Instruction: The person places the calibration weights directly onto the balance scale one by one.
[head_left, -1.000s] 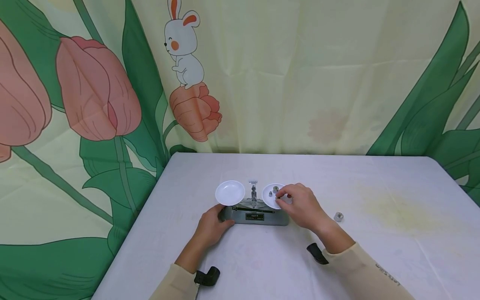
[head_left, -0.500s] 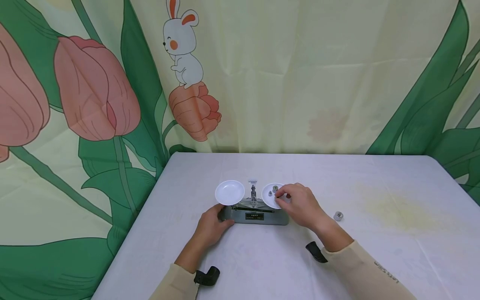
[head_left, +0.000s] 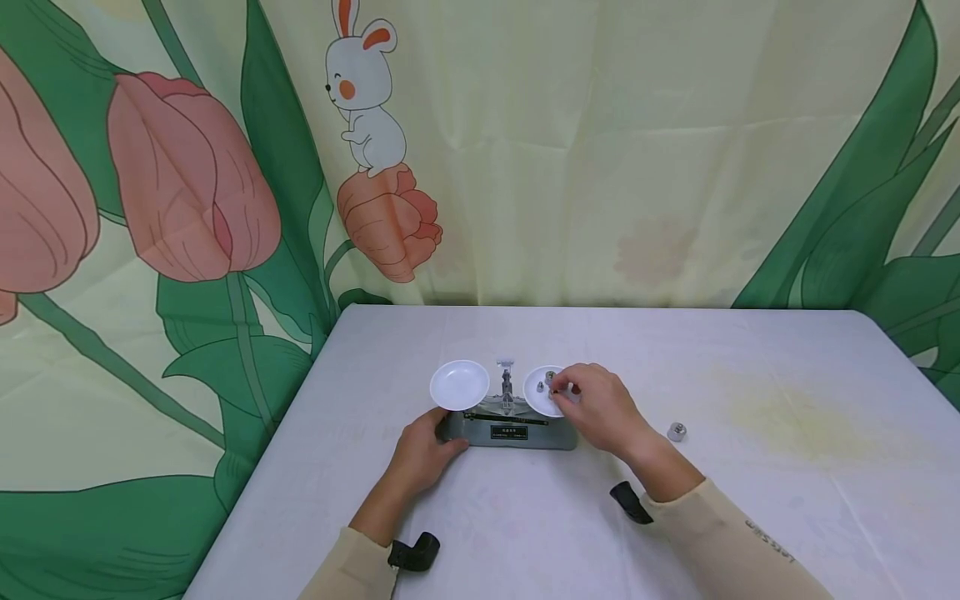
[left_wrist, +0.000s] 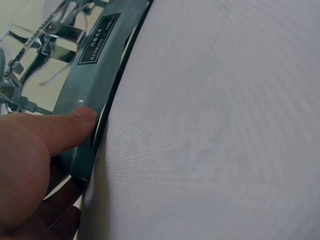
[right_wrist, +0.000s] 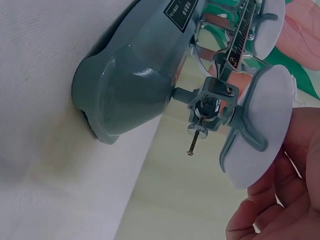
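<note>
A grey-green balance scale (head_left: 510, 432) with two white pans stands on the table. My left hand (head_left: 422, 454) grips the left end of its base, thumb (left_wrist: 75, 131) on the front face and fingers round behind. Over the right pan (head_left: 537, 403), my right hand (head_left: 603, 410) pinches a small weight between thumb and index finger, mostly hidden by the fingertips. Two metal weights sit in this pan, one small (head_left: 540, 387) and one larger beside the fingertips. The left pan (head_left: 459, 385) holds nothing. From the right wrist view, the pan (right_wrist: 265, 130) hides the fingertips.
Another metal weight (head_left: 677, 432) stands on the white-covered table (head_left: 750, 500), right of the scale near the right forearm. An adjusting screw (right_wrist: 191, 145) juts from the scale's right end. Behind the table hangs a printed curtain (head_left: 540, 167).
My right fingertips have risen very slightly over the right pan. The left hand and the scale hold their place.
</note>
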